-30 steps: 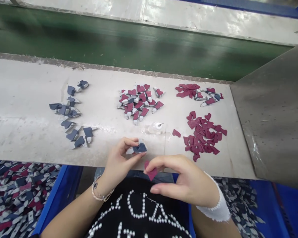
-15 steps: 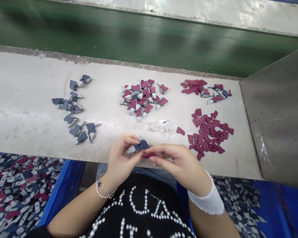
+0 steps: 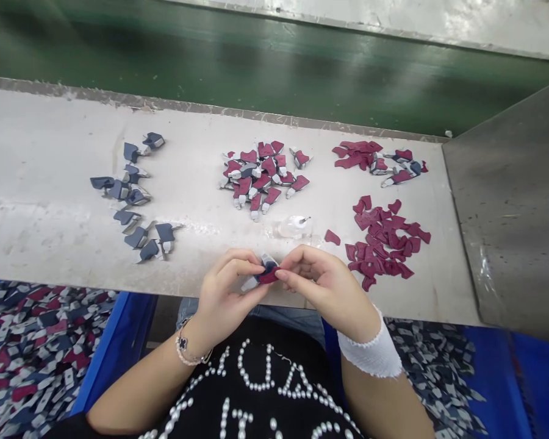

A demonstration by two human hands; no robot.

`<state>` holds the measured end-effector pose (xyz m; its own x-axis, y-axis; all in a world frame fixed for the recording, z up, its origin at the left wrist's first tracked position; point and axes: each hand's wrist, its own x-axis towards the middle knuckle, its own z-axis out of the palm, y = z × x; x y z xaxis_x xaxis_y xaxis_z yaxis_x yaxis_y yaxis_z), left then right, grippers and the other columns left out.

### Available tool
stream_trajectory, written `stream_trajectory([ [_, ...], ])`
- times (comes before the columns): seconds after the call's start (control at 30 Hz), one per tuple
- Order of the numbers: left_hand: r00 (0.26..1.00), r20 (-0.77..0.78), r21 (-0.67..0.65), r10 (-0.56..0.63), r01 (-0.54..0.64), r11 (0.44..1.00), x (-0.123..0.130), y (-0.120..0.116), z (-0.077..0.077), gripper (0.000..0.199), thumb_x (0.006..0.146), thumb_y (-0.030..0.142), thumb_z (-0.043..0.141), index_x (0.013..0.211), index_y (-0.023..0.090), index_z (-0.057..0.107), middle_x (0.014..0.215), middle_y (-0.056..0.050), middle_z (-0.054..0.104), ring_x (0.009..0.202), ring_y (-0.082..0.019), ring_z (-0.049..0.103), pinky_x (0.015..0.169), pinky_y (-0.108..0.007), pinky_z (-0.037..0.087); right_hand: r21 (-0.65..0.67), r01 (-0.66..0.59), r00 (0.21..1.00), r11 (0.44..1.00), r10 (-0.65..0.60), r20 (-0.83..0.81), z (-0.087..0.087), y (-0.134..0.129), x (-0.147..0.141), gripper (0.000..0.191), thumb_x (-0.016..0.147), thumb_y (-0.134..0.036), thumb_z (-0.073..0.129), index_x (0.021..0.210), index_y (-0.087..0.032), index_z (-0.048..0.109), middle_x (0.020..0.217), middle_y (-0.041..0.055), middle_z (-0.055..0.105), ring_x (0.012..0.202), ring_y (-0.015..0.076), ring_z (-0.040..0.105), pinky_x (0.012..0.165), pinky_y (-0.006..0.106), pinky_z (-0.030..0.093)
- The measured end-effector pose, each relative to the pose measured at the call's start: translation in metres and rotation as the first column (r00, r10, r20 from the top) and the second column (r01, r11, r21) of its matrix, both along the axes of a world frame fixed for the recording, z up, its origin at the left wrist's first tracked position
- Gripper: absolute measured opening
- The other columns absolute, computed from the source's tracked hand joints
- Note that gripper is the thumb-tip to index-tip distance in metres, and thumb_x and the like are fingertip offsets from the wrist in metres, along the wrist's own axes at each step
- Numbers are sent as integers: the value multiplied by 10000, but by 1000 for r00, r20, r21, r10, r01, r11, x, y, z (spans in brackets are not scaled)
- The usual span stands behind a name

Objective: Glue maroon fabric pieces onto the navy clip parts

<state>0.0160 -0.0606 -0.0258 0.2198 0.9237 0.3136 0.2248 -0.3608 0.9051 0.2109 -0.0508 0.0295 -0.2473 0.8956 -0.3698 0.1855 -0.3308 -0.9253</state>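
Observation:
Near the front edge of the table, my left hand [image 3: 231,292] pinches a dark blue and white part [image 3: 268,264]. A maroon piece [image 3: 269,277] lies against that part's blue face, its right end pinched between the thumb and index finger of my right hand [image 3: 324,286]. Just beyond my hands stands a small clear bottle with a thin tip [image 3: 295,227]. Behind it to the left is a pile of blue-white parts with maroon faces [image 3: 256,177]. Loose maroon pieces [image 3: 384,241] are heaped to the right, with one single piece [image 3: 332,237] apart from them.
Blue-white parts without maroon [image 3: 137,194] are spread on the left of the white table [image 3: 41,183]. More maroon pieces [image 3: 357,153] lie back right. A metal panel [image 3: 512,207] bounds the right side. Blue bins of parts [image 3: 41,347] [image 3: 439,372] stand below the front edge.
The maroon piece has moved from beside the blue-white part onto its face. My right hand has shifted slightly left and up, and the part has tilted in my left fingers.

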Motion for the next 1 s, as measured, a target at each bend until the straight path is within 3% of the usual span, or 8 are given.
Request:
stream_trajectory([
  [0.37,999,-4,14,-44,44,999,-4,4,11,294,732,97,835,940,190,649,937,-20,646,878,-139,653,779,-278,582,-55,12,999,998,-14,-39,-1,4,-1,231,842,-362,767,775,-192,626,710,-3,689,665,152,643,621,269,509],
  [0.6,989,117,-99,-95,106,989,-9,7,14,295,723,71,832,911,199,644,909,-12,645,863,-143,649,760,-280,577,-82,3,996,997,-10,-93,-2,5,-1,260,815,-374,791,804,-200,599,737,-16,659,664,144,625,598,263,497],
  [0.7,978,169,-126,-121,143,982,-10,8,17,298,716,75,838,912,197,650,914,-14,648,856,-139,652,747,-265,579,-137,-85,971,987,52,-232,-1,5,0,203,897,-378,701,965,-196,642,880,12,674,802,161,664,733,298,538],
  [0.8,974,176,-126,-141,164,978,-11,8,20,295,713,93,847,915,202,661,905,-9,661,842,-133,658,753,-259,580,-174,-179,934,968,111,-340,-1,6,0,194,940,-358,645,977,-170,673,903,25,662,841,153,651,782,290,534],
  [1.0,981,101,-52,-166,171,984,-14,7,25,331,667,103,882,908,201,677,889,0,680,806,-122,670,730,-238,590,-35,-217,961,975,208,-180,6,6,1,187,958,-335,618,906,-162,664,800,0,616,729,128,551,666,254,457],
])
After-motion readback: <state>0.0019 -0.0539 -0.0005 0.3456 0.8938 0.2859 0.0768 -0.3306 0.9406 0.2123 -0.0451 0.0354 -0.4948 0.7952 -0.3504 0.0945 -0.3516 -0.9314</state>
